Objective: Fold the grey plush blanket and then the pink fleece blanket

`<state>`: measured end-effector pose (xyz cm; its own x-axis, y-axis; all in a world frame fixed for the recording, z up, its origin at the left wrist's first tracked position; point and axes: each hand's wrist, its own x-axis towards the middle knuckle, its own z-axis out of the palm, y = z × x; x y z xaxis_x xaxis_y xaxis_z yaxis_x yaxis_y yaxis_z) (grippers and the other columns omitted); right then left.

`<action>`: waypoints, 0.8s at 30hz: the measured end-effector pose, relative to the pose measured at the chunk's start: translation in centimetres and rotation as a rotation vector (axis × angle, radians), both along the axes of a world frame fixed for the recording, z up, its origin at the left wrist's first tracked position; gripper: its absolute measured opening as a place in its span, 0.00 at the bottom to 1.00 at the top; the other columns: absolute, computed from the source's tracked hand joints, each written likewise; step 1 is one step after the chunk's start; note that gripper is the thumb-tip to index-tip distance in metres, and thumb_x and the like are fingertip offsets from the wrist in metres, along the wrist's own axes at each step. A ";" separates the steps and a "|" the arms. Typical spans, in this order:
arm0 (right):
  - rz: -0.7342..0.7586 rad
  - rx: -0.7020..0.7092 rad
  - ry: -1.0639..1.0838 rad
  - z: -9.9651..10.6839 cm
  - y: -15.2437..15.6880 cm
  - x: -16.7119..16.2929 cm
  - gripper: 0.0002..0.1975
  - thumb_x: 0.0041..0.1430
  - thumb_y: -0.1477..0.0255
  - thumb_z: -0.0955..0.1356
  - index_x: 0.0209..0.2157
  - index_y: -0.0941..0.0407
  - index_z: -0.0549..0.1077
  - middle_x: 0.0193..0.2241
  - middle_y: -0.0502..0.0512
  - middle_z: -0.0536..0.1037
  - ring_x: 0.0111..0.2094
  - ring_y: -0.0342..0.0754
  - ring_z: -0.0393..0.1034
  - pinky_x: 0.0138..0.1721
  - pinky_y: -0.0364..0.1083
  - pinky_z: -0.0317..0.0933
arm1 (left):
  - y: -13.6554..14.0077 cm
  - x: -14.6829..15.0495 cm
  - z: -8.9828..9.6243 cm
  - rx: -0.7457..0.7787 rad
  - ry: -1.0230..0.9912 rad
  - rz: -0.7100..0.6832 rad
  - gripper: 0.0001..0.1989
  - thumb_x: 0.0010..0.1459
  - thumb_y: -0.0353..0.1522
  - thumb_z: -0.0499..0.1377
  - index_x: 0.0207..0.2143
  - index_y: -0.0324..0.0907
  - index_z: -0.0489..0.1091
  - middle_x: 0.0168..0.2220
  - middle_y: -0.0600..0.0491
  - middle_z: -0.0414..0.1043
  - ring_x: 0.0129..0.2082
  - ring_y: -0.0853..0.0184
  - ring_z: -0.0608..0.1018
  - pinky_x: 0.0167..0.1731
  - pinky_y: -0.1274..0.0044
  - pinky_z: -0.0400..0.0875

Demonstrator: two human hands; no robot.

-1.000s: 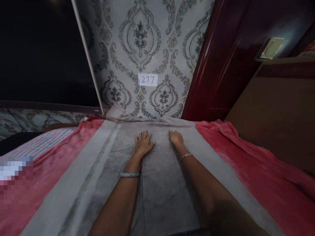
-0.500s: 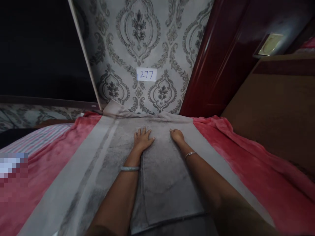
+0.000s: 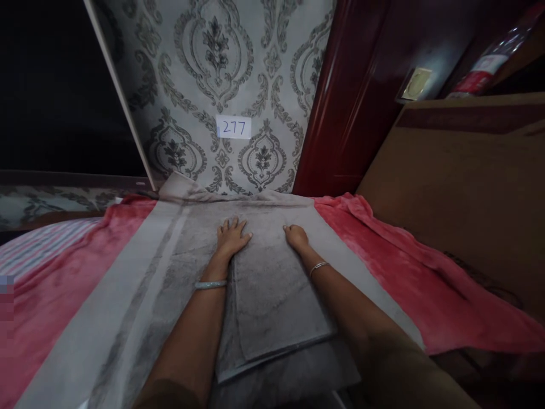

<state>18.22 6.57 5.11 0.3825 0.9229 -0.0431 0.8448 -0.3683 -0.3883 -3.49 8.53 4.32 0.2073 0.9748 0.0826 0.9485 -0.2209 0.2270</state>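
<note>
A grey plush blanket (image 3: 170,272) with paler stripes lies spread over a red blanket (image 3: 361,244). Down its middle runs a folded grey section (image 3: 276,307), in flat layers whose near edges show at the bottom. My left hand (image 3: 232,237) presses flat at the far left edge of that section, fingers spread. At the far right of the section, my right hand (image 3: 297,236) is closed, thumb and forefinger pinched together on the blanket at the fold's edge. The fingertips' exact hold is small and hard to see.
Behind the blankets stands a patterned wall with a paper tag (image 3: 234,127) reading 277. A dark screen (image 3: 63,91) is at the left, a dark red door frame (image 3: 336,102) right of the wall. A cardboard box (image 3: 460,187) and plastic bottle (image 3: 485,71) stand at the right.
The view has swung right, so the scene sits further left and the bottle now shows. Both hands stay at about the same places on the grey blanket.
</note>
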 end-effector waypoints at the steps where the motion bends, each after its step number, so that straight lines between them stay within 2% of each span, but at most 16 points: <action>1: 0.009 -0.011 0.002 0.2 -0.5 0.2 0.23 0.72 0.63 0.59 0.52 0.62 0.78 0.52 0.69 0.78 0.53 0.54 0.74 0.47 0.44 0.63 | 0.0 0.0 0.0 0.001 -0.002 -0.001 0.33 0.64 0.47 0.49 0.69 0.50 0.57 0.73 0.50 0.46 0.72 0.46 0.49 0.67 0.53 0.47; 6: 0.036 -0.036 -0.017 -0.2 -4.8 1.4 0.23 0.72 0.61 0.57 0.53 0.60 0.75 0.52 0.65 0.78 0.53 0.54 0.73 0.46 0.44 0.63 | 0.2 0.1 0.1 -0.002 -0.010 -0.002 0.33 0.64 0.48 0.49 0.69 0.50 0.57 0.73 0.51 0.46 0.72 0.46 0.48 0.67 0.54 0.46; 10: 0.033 -0.043 -0.061 -0.9 -8.0 1.1 0.23 0.72 0.59 0.57 0.53 0.60 0.73 0.51 0.67 0.78 0.51 0.57 0.74 0.46 0.48 0.64 | 0.3 0.3 0.1 -0.005 -0.008 -0.002 0.33 0.64 0.48 0.48 0.69 0.50 0.56 0.74 0.51 0.46 0.72 0.46 0.48 0.67 0.54 0.46; 19: 0.034 -0.036 -0.114 -0.5 -9.7 0.6 0.20 0.73 0.62 0.56 0.52 0.58 0.71 0.49 0.65 0.79 0.52 0.54 0.74 0.47 0.46 0.63 | -0.6 0.4 1.2 -0.035 0.011 -0.007 0.34 0.65 0.48 0.47 0.70 0.48 0.54 0.74 0.50 0.44 0.72 0.48 0.47 0.68 0.56 0.45; 24: 0.077 -0.089 -0.123 -0.3 -12.9 1.3 0.23 0.72 0.57 0.57 0.50 0.58 0.72 0.47 0.66 0.79 0.49 0.56 0.75 0.43 0.47 0.63 | -0.7 0.5 1.3 -0.035 0.012 -0.003 0.34 0.65 0.48 0.47 0.70 0.48 0.55 0.74 0.50 0.45 0.72 0.48 0.48 0.67 0.56 0.45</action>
